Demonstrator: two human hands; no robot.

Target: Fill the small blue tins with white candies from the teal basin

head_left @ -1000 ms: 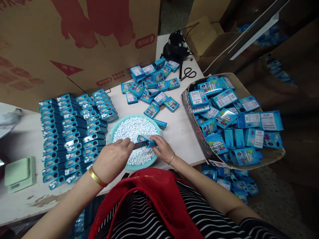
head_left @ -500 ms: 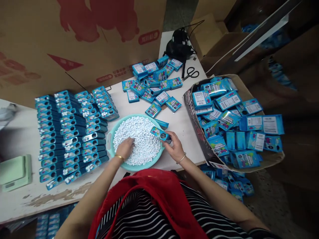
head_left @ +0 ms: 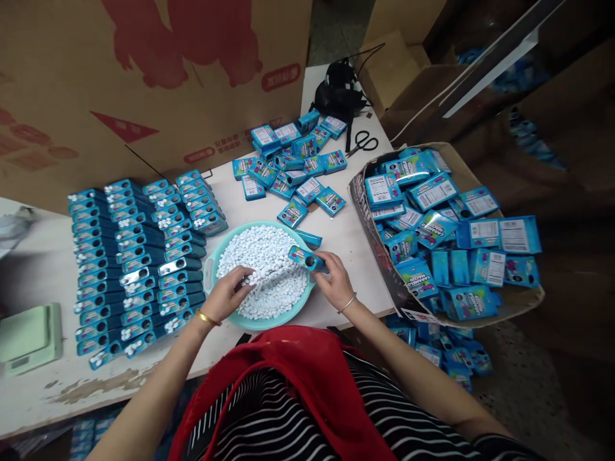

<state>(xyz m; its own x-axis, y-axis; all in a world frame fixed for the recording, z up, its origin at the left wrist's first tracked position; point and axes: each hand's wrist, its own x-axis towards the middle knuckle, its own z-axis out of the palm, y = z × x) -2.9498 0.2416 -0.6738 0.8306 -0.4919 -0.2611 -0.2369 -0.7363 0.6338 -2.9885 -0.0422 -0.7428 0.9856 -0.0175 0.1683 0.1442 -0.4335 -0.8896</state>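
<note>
Right hand (head_left: 335,282) pinches a blue box (head_left: 302,257) over the right rim of a bowl (head_left: 262,324). Left hand (head_left: 225,298) reaches over the left rim, fingertips at white candies (head_left: 269,307), grip unclear. Bare table (head_left: 353,256) separates bowl from carton (head_left: 377,256), right.

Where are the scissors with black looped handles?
In the head view, the scissors lie on the white table, right of centre, near the open cardboard carton.

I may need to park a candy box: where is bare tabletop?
Bare: white tabletop between turquoise basin and open carton, past the right hand; the gap between candy-box rows and loose candy boxes; the worn front edge by the green scale. Crowded: those rows and that pile.
</note>
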